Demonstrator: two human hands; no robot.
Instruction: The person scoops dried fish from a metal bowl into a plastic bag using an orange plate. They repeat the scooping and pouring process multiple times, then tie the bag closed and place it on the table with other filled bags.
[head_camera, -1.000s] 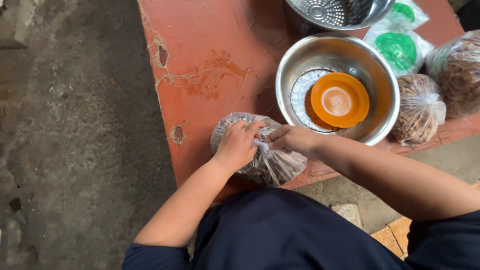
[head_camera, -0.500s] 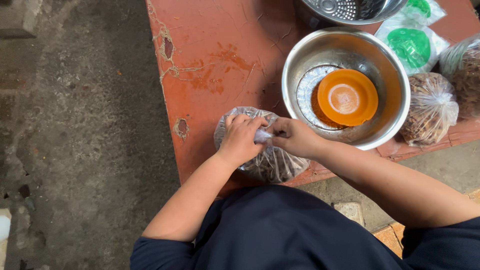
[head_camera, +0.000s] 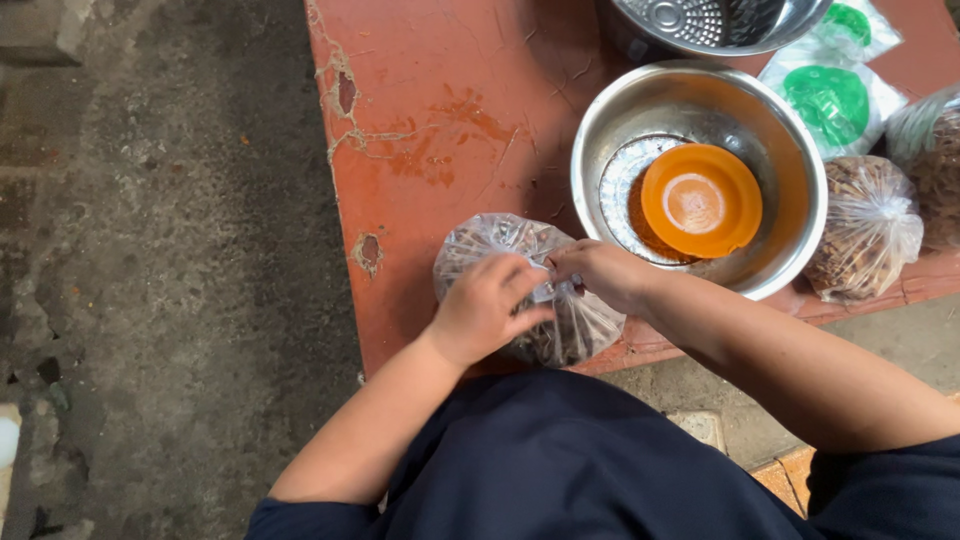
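Concrete floor (head_camera: 150, 270), grey, rough and stained, fills the left side. Beside it stands a red-painted slab table (head_camera: 450, 120), its surface cracked and chipped in several spots, bare patches showing along the left edge. On the table sits a round steel bowl (head_camera: 790, 180), shiny and smooth, holding a perforated metal disc and a small orange plastic bowl (head_camera: 700, 200) turned upright. A second steel colander-like bowl (head_camera: 720, 20) pokes in at the top edge. To the right lie 2 flat clear packets with green round lids (head_camera: 828, 100) inside, and 2 knotted clear bags of brown dried pieces (head_camera: 865, 230) at the table's right edge.

Nearest the person, at the front edge of the table, rests a clear plastic bag (head_camera: 500, 240), crinkled and bulging with brown dried bits. The left hand (head_camera: 485, 305) lies over its top, fingers curled and pinching the gathered plastic neck. The right hand (head_camera: 600, 272) meets it from the right, fingers closed on the same twisted neck. Both forearms cross over a dark blue garment and hide the bag's near side.
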